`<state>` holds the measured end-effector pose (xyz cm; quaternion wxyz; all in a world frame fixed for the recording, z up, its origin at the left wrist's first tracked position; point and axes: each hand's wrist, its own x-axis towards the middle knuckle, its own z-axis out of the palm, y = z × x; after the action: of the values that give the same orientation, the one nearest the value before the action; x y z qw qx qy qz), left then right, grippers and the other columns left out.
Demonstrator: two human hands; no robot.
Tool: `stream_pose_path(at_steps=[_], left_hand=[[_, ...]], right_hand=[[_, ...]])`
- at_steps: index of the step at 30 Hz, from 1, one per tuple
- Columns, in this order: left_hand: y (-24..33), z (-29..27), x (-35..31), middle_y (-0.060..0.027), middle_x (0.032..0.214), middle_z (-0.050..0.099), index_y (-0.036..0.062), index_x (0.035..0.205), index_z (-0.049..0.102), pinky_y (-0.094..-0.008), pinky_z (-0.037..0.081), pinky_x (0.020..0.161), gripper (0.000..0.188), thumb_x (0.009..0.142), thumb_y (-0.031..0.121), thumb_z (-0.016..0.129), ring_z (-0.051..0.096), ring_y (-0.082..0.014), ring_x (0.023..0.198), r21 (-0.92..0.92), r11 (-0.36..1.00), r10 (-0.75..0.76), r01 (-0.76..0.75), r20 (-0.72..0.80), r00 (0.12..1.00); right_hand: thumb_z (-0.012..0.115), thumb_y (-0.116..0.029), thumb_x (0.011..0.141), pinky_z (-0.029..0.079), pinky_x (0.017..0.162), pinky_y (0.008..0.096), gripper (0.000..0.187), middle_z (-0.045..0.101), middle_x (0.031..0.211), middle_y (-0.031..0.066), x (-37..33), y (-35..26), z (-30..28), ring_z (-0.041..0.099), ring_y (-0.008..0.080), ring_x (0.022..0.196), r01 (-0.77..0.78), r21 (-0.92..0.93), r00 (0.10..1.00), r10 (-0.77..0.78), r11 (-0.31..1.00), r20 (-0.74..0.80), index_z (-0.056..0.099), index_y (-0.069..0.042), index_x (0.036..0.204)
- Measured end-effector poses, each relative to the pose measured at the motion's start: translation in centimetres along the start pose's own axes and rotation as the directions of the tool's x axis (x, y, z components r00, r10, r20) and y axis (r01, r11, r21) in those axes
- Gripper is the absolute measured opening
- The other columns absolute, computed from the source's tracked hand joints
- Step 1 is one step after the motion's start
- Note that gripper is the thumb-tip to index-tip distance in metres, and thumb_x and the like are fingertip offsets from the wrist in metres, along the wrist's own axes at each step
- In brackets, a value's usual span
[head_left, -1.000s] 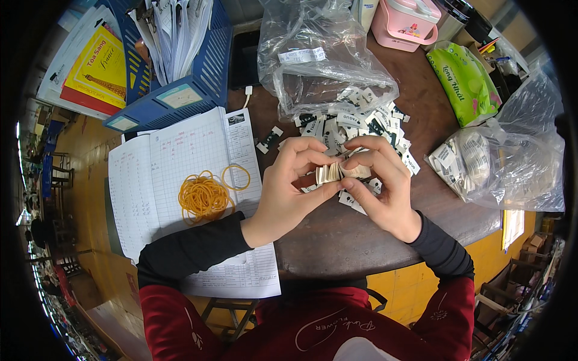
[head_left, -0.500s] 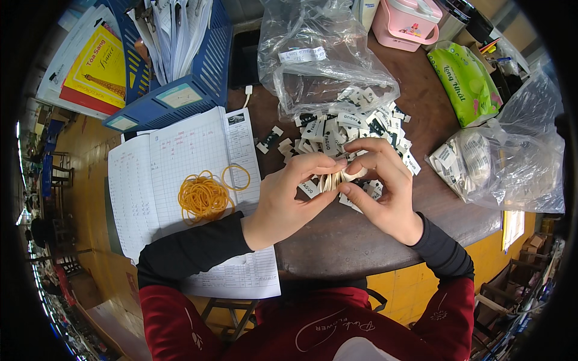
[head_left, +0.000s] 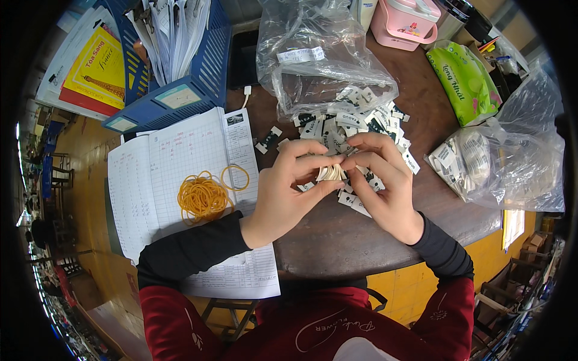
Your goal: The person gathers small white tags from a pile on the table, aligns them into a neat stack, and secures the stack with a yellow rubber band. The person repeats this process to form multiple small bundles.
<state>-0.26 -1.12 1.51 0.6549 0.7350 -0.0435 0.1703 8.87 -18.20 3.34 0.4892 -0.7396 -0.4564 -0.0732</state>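
The left hand pinches a small bundle of labels between thumb and fingers, above the counter. The bundle shows its cream edges, the thin strips fanned slightly and curving. The fingers of the right hand meet the bundle's right end; whether they grip a strip there I cannot tell. Beyond the hands spreads a heap of loose labels, white with dark lettering or dark green with pale marks; one label lies apart on the left. A clear plastic bag behind the heap carries a white sticker with handwriting. To the left, yellow rubber bands rest on a notebook with red and blue handwriting. At right, a green packet bears large white lettering.
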Motion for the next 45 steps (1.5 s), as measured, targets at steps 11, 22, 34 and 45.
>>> stream_pose_path(at_steps=[11, 22, 34, 45], left_hand=[[0.38, -0.61, 0.58, -0.0212, 0.121, 0.066, 0.0039, 0.122, 0.033, -0.0311, 0.055, 0.096, 0.046, 0.09, -0.008, 0.065, 0.064, -0.0203, 0.112, -0.191, 0.953, -0.224, 0.237, 0.086, 0.971], [0.17, -0.3, 0.58, -0.0189, 0.118, 0.067, 0.0014, 0.119, 0.037, -0.0265, 0.058, 0.088, 0.041, 0.09, -0.004, 0.067, 0.067, -0.0187, 0.107, -0.287, 0.945, -0.148, 0.159, 0.059, 0.987], [-0.04, -0.47, 0.53, -0.018, 0.121, 0.064, 0.0022, 0.121, 0.036, -0.0287, 0.057, 0.09, 0.046, 0.089, -0.005, 0.068, 0.066, -0.0194, 0.109, -0.264, 0.953, -0.128, 0.146, 0.085, 0.988], [-0.26, -0.27, 0.27, -0.0075, 0.124, 0.053, -0.0024, 0.124, 0.043, -0.025, 0.058, 0.087, 0.047, 0.087, -0.005, 0.071, 0.065, -0.0154, 0.107, -0.255, 0.956, -0.133, 0.148, 0.078, 0.988]], right_hand=[[0.071, 0.005, 0.079, 0.055, 0.069, 0.0277, 0.018, 0.063, 0.102, 0.0132, 0.26, -0.59, -0.62, 0.066, 0.02, 0.079, -0.142, 0.121, 0.987, 0.131, 0.982, 0.095, 0.069, 0.006, 0.096], [0.072, 0.005, 0.078, 0.054, 0.069, 0.0274, 0.017, 0.064, 0.1, 0.0117, 0.32, -0.61, -0.77, 0.067, 0.0195, 0.081, -0.124, 0.112, 0.99, 0.116, 0.986, 0.076, 0.07, 0.005, 0.094], [0.072, 0.005, 0.079, 0.051, 0.066, 0.0268, 0.016, 0.064, 0.1, 0.0107, 0.16, -0.51, -0.7, 0.063, 0.0174, 0.077, -0.142, 0.179, 0.989, 0.132, 0.974, 0.064, 0.07, 0.003, 0.094], [0.07, 0.006, 0.078, 0.046, 0.06, 0.0233, 0.016, 0.059, 0.109, 0.0085, -0.17, -0.34, -0.55, 0.058, 0.0107, 0.08, -0.232, 0.2, 0.971, 0.215, 0.952, 0.106, 0.069, -0.001, 0.093]])
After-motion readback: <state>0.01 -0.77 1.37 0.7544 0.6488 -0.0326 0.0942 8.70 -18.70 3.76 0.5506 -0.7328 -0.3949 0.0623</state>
